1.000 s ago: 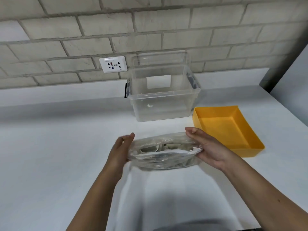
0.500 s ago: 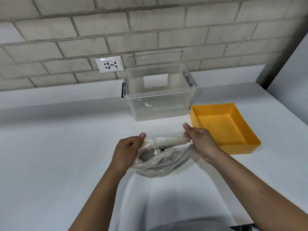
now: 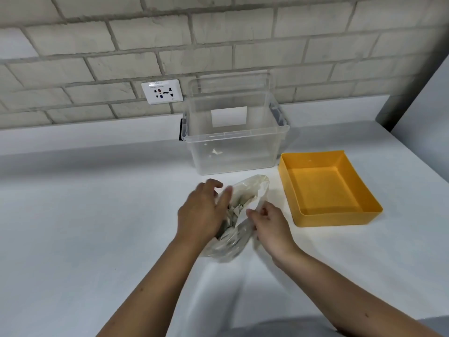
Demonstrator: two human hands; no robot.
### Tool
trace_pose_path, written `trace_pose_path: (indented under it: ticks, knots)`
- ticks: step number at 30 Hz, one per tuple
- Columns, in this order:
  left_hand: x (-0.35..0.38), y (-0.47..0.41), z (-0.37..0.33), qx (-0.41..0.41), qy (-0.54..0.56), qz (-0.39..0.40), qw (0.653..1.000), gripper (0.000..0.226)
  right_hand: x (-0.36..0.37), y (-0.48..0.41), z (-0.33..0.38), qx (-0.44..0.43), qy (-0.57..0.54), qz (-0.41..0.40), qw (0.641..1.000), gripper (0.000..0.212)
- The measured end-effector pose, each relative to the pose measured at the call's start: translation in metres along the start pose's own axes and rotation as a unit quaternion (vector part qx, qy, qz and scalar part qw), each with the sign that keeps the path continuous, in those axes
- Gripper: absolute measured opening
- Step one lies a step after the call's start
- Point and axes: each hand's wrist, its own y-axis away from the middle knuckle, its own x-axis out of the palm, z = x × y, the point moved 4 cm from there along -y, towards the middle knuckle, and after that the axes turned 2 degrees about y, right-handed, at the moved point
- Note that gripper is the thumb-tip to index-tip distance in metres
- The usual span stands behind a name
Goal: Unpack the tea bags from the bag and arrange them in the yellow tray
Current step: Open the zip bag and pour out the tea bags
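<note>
clear plastic bag w/ tea bags inside lies on the white table, about mid-surface, its open mouth toward the far edge. l hand lies against the bag's left side at the mouth. its fingers are fairly straight and spread, a bit blurred, not curled round anything, so it's an open hand just touching the film. r hand is at the bag's right side, thumb + fingertips pinching the film near the mouth. pale paper tea bags show in the opening btwn the two hands.

yellow tray sits toward the right edge of the table, just right of the bag, apart from it. clear storage box stands at the far edge behind the bag, left of the tray's far corner, w/ a small pale scrap on its floor. white socket is on the brick wall above the far edge, left of the box.
</note>
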Motion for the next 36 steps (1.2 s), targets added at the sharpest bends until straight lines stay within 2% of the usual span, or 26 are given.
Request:
trace_pose_path:
  ticks: [2,3,5,7,9,10,12,14,16,18,19,20,23,24,25,27,28,29,31,33,34,36]
  knots:
    - [0.018,-0.004,-0.005,0.023,-0.113,0.047,0.992,0.044,0.004,0.002,0.002,0.015,-0.021,0.013,1.0,0.019]
    - [0.025,-0.005,-0.005,0.021,-0.119,0.056,0.991,0.043,0.004,0.003,0.002,0.028,-0.049,0.021,0.998,0.022]
    - [0.032,-0.007,-0.001,-0.018,0.005,0.065,0.998,0.041,-0.001,0.004,0.005,0.045,-0.084,0.021,0.995,0.024]
    - [0.035,-0.006,0.003,-0.086,0.198,0.075,0.973,0.044,-0.008,0.003,0.009,0.062,-0.113,0.011,0.992,0.026]
    - [0.037,-0.001,0.005,-0.169,0.336,0.094,0.922,0.047,-0.012,-0.001,0.009,0.101,-0.179,0.021,0.978,0.028]
    - [0.039,0.001,0.006,-0.216,0.401,0.109,0.884,0.047,-0.012,-0.004,0.008,0.134,-0.228,0.033,0.964,0.028]
    - [0.043,0.003,0.011,-0.312,0.545,0.132,0.767,0.043,-0.012,-0.005,0.012,0.214,-0.336,0.06,0.915,0.03]
    - [0.045,0.0,0.019,-0.361,0.642,0.143,0.661,0.038,-0.012,-0.008,0.012,0.272,-0.411,0.095,0.865,0.035]
    - [0.045,-0.003,0.032,-0.368,0.683,0.152,0.612,0.038,-0.015,-0.017,0.008,0.278,-0.444,0.137,0.841,0.052]
    - [0.045,-0.002,0.047,-0.367,0.693,0.165,0.598,0.039,-0.021,-0.024,0.003,0.273,-0.448,0.16,0.836,0.054]
    - [0.042,0.0,0.055,-0.366,0.682,0.175,0.609,0.037,-0.023,-0.023,0.003,0.274,-0.444,0.17,0.836,0.049]
    - [0.039,0.003,0.061,-0.36,0.653,0.189,0.639,0.033,-0.025,-0.023,0.002,0.276,-0.432,0.175,0.841,0.044]
    - [0.023,0.009,0.078,-0.303,0.403,0.186,0.843,0.032,-0.024,-0.019,0.007,0.276,-0.377,0.192,0.863,0.039]
    - [0.017,0.007,0.079,-0.27,0.34,0.158,0.887,0.033,-0.023,-0.018,0.009,0.274,-0.349,0.195,0.874,0.039]
    - [0.01,0.002,0.077,-0.228,0.306,0.126,0.916,0.031,-0.02,-0.018,0.011,0.274,-0.322,0.2,0.884,0.039]
    - [-0.003,-0.008,0.057,-0.117,0.281,0.077,0.949,0.022,-0.015,-0.021,0.012,0.27,-0.276,0.209,0.899,0.038]
    - [-0.006,-0.012,0.043,-0.045,0.248,0.085,0.964,0.022,-0.011,-0.024,0.011,0.262,-0.262,0.215,0.904,0.035]
    - [-0.004,-0.015,0.029,0.033,0.182,0.108,0.977,0.027,-0.008,-0.027,0.013,0.251,-0.25,0.221,0.909,0.03]
    - [0.009,-0.018,0.008,0.162,0.006,0.156,0.974,0.034,-0.005,-0.029,0.019,0.228,-0.227,0.216,0.922,0.021]
    - [0.02,-0.022,0.008,0.197,-0.091,0.165,0.962,0.033,-0.008,-0.02,0.028,0.209,-0.221,0.198,0.932,0.02]
    - [0.022,-0.024,0.011,0.19,-0.084,0.162,0.965,0.032,-0.01,-0.014,0.032,0.186,-0.2,0.193,0.942,0.023]
    - [0.024,-0.029,0.02,0.161,-0.03,0.151,0.975,0.034,-0.013,0.001,0.038,0.106,-0.059,0.183,0.976,0.029]
